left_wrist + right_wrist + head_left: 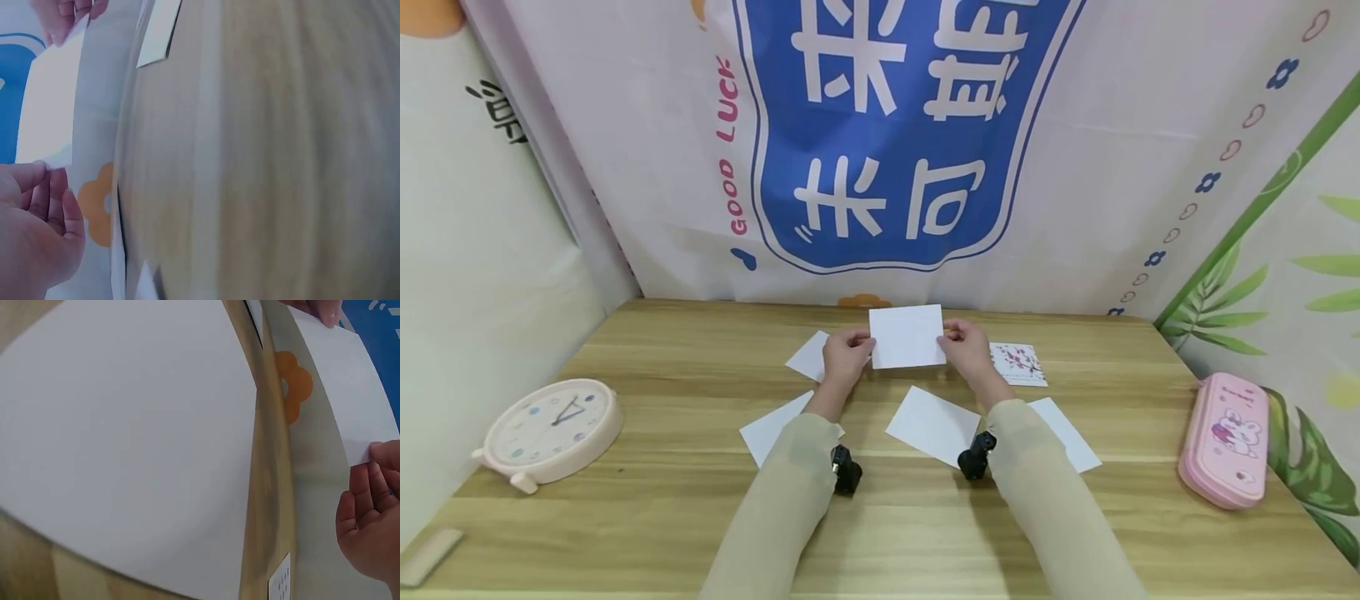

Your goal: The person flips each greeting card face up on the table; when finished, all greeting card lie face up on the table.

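Observation:
Both hands hold up one white card [906,337] above the far part of the wooden table. My left hand [845,360] pinches its left edge between thumb and fingers, and my right hand [967,354] pinches the right edge the same way. The side facing the head camera is blank. In the left wrist view the card [50,106] stands upright between the two hands. Below and around lie more white cards: one in the middle [933,425], one at the left [775,425], one at the right [1067,433], and one partly behind the left hand [808,357].
A card printed with red blossoms [1019,364] lies beyond the right wrist. At the left stands a round white clock [553,429], and at the right a pink pencil case [1225,439]. A small pale block [430,557] lies near the front left corner. Printed cloth hangs behind the table.

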`<control>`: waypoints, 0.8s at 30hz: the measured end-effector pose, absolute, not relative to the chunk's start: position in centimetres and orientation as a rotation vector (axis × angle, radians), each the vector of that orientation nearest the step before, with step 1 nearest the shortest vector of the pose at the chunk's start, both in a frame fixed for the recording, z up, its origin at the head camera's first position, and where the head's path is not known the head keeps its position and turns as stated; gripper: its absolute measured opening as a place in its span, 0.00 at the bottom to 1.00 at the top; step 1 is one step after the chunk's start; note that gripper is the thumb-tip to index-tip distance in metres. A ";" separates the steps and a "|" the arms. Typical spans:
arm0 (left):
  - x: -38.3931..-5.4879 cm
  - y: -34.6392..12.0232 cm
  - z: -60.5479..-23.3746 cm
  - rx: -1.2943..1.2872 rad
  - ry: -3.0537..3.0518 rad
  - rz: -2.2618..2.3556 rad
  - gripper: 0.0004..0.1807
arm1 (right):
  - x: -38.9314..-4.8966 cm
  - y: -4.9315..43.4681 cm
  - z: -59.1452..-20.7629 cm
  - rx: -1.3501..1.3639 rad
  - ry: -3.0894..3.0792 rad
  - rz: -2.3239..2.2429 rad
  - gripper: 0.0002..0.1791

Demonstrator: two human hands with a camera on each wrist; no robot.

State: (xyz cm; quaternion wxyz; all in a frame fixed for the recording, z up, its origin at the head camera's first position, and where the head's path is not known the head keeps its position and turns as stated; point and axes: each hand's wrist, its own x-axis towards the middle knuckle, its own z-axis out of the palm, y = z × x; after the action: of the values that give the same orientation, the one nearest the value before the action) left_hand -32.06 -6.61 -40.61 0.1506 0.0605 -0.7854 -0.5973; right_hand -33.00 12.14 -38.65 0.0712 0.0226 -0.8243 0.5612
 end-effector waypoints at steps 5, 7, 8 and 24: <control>-31.5 -6.7 -40.0 0.141 -2.198 -1.796 0.07 | -32.4 12.6 -37.9 0.010 -2.429 1.737 0.10; -31.3 -6.7 -39.8 0.123 -2.179 -1.844 0.08 | -32.3 12.9 -37.9 -0.017 -2.407 1.754 0.11; -31.2 -6.6 -39.7 0.109 -2.161 -1.886 0.08 | -32.2 13.1 -37.9 -0.029 -2.387 1.787 0.11; -30.9 -6.2 -39.5 -0.068 -1.892 -2.367 0.10 | -32.2 14.7 -39.0 0.080 -2.090 2.527 0.27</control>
State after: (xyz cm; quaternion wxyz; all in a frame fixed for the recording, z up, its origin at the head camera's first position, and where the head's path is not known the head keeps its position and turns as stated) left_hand -30.89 -6.24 -39.47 0.0551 -0.0223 -0.6233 -0.7797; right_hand -32.24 14.74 -39.00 -0.0692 0.0242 -0.6356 0.7685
